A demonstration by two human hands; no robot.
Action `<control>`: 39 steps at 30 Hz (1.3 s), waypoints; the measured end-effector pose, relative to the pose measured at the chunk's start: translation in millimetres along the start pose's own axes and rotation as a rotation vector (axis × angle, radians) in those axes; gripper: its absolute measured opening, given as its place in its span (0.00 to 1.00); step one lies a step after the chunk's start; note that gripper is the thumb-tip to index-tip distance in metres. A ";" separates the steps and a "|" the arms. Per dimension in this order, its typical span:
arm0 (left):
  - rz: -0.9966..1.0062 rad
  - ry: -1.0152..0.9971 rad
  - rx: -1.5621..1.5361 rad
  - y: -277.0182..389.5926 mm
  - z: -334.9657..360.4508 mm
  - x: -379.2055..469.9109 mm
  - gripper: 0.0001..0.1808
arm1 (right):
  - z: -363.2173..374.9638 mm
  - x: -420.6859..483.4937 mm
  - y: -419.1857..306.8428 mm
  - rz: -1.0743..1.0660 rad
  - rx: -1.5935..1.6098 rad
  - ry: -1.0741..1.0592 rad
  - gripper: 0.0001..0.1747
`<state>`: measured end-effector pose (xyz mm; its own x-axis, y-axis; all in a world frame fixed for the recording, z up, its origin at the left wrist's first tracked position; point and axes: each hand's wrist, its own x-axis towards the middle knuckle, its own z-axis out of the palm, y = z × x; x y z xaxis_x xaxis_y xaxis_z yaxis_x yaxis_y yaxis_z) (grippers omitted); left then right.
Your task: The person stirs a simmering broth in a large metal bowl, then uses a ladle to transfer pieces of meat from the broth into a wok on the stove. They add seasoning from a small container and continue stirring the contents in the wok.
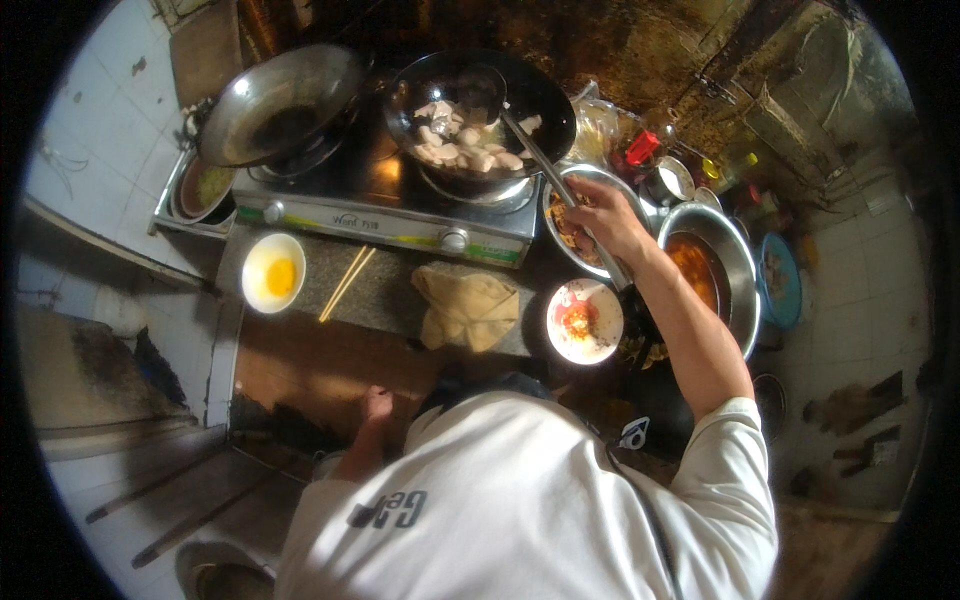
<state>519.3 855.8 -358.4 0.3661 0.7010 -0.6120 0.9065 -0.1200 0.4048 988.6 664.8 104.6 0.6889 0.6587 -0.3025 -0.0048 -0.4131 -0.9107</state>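
My right hand [606, 215] grips the long metal handle of a ladle [541, 159]. The ladle's dark bowl rests inside a black wok [559, 112] on the right burner of a gas stove [352, 219]. Pale pieces of meat [469, 150] lie in the wok, below and beside the ladle. My left hand [378, 403] hangs low near my body, away from the counter; its fingers look curled, and nothing can be made out in it. A second wok [225, 120] sits tilted on the left burner.
A bowl with egg yolk [281, 278], wooden chopsticks [347, 285] and a folded tan cloth [469, 307] lie along the counter's front. To the right are a seasoning bowl [604, 346], a metal bowl of food [550, 196], a large basin with reddish liquid [739, 232] and a blue basin [793, 300].
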 end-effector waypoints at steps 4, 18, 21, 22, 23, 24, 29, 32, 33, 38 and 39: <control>-0.054 -0.014 -0.088 -7.4 5.9 8.5 0.19 | 0.2 -18.0 5.4 0.065 -0.009 -0.006 0.35; 0.006 -0.032 -0.029 8.1 -3.7 5.3 0.16 | 1.2 -38.2 20.4 -0.205 -1.130 0.066 0.37; 0.098 -0.023 -0.178 32.5 -15.2 -8.4 0.16 | 1.5 -25.3 19.1 -0.299 -1.266 0.090 0.38; 0.103 0.012 -0.183 34.6 -16.7 -7.1 0.16 | -4.1 -31.4 17.3 -0.249 -1.358 0.055 0.38; 0.105 0.043 -0.193 33.3 -15.5 -4.2 0.16 | -12.6 -43.0 15.4 -0.282 -1.389 0.051 0.38; 0.104 0.072 -0.210 29.8 -9.1 -0.9 0.16 | -24.6 -57.6 11.4 -0.272 -1.430 0.024 0.37; 0.104 -0.040 -0.102 -14.1 15.2 17.6 0.17 | -51.6 -89.3 5.4 -0.218 -1.498 -0.025 0.37; 0.154 -0.107 0.029 -17.2 14.7 19.3 0.18 | -38.8 -58.1 15.8 -0.250 -1.443 0.044 0.36; 0.158 -0.117 0.013 -13.1 13.5 18.6 0.18 | -34.7 -44.6 19.2 -0.202 -1.404 0.050 0.37; 0.122 0.006 -0.231 12.0 11.8 15.4 0.15 | -3.8 4.8 27.3 -0.173 -1.055 0.165 0.40; 0.111 0.023 -0.206 14.5 10.9 16.7 0.15 | 1.9 12.2 25.2 -0.192 -1.057 0.180 0.40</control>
<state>540.9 858.1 -370.1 0.4538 0.7076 -0.5416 0.7983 -0.0529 0.5999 995.5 663.6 77.5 0.7081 0.7038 -0.0570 0.6808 -0.7018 -0.2097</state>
